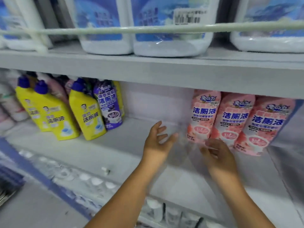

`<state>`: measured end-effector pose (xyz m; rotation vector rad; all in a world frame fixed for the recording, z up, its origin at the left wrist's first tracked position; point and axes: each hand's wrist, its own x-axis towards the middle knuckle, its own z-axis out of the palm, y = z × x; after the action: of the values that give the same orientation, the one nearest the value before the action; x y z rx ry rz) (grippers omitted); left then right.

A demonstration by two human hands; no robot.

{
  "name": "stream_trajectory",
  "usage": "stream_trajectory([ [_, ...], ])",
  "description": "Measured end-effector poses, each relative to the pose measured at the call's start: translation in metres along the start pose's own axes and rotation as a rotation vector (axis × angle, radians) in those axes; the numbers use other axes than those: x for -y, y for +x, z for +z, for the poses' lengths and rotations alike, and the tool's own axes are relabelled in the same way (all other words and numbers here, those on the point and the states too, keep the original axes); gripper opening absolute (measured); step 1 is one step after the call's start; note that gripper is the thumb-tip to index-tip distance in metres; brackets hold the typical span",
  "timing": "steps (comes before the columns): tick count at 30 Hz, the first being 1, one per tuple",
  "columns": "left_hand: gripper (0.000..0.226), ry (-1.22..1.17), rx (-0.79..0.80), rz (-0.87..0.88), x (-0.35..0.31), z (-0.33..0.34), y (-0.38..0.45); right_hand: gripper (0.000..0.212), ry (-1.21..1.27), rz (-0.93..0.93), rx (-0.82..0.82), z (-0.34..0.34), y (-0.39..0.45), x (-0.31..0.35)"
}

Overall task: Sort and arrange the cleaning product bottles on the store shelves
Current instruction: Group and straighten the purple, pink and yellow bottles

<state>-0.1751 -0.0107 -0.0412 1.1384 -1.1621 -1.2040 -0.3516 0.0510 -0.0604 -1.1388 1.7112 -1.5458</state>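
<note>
1. Nothing is gripped by either hand: the left hand (157, 139) is held palm-up with its fingers spread and relaxed, and the right hand (217, 153) is held beside it with its fingers loosely extended; both are blurred.
2. Both hands are raised over the bare middle stretch of the middle shelf (125, 145), the right hand just in front of the lower edge of the pink bottles, though contact cannot be told.
3. Three pink bottles (238, 119) are stood side by side at the right of this shelf, touching one another and leaning slightly, with their tops hidden behind the shelf board above.
4. Three yellow bottles (87, 116) with dark blue caps are set at the left of the same shelf, tilted, with the two leftmost overlapping.
5. One purple bottle (109, 106) is placed just beside the rightmost yellow one, touching it, and another yellow edge is seen behind it.
6. A wide gap is left between the purple bottle and the pink group.
7. Large white jugs (171, 30) with blue labels are kept on the upper shelf (148, 66) behind a white rail (115, 29).
8. White caps of smaller items (97, 181) are seen, blurred, on a lower level.
</note>
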Motion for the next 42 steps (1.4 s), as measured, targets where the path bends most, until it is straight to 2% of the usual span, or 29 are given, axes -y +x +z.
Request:
stream_trajectory([
  [2,0.065,0.025,-0.12,0.059,-0.015,-0.047,-0.019,0.024,0.048,-0.005,0.126,0.028,0.002,0.01],
  [4,0.055,0.162,-0.231,0.119,-0.026,-0.097,-0.04,0.025,0.077,-0.017,0.23,0.059,0.0,0.018],
  [7,0.045,0.212,-0.412,0.134,-0.036,-0.169,-0.058,0.027,0.111,-0.017,0.355,0.104,-0.016,0.033],
  [9,0.042,0.214,-0.486,0.113,-0.041,-0.212,-0.058,0.031,0.121,-0.01,0.399,0.133,-0.027,0.04],
  [12,0.049,0.214,-0.568,0.127,-0.043,-0.267,-0.044,0.028,0.116,-0.028,0.423,0.179,-0.037,0.052],
  [14,0.042,0.217,-0.576,0.153,-0.044,-0.301,-0.026,0.03,0.104,-0.043,0.41,0.214,-0.041,0.061],
  [18,0.038,0.232,-0.527,0.196,-0.043,-0.357,0.016,0.03,0.081,-0.064,0.377,0.282,-0.048,0.089],
  [25,0.042,0.216,-0.301,0.189,-0.032,-0.396,0.073,0.061,0.004,-0.097,0.285,0.368,-0.05,0.101],
  [28,0.046,0.223,-0.243,0.153,-0.027,-0.399,0.09,0.077,-0.037,-0.11,0.167,0.388,-0.048,0.099],
  [31,0.045,0.269,-0.233,0.163,-0.022,-0.402,0.096,0.082,-0.101,-0.11,0.09,0.399,-0.045,0.101],
  [34,0.036,0.319,-0.158,0.177,-0.025,-0.404,0.096,0.08,-0.174,-0.105,0.084,0.401,-0.048,0.103],
  [39,0.036,0.255,-0.027,0.18,-0.032,-0.401,0.086,0.065,-0.052,-0.034,0.166,0.382,-0.059,0.115],
  [42,0.038,0.19,0.029,0.164,-0.034,-0.38,0.073,0.062,-0.021,-0.023,0.101,0.348,-0.06,0.118],
])
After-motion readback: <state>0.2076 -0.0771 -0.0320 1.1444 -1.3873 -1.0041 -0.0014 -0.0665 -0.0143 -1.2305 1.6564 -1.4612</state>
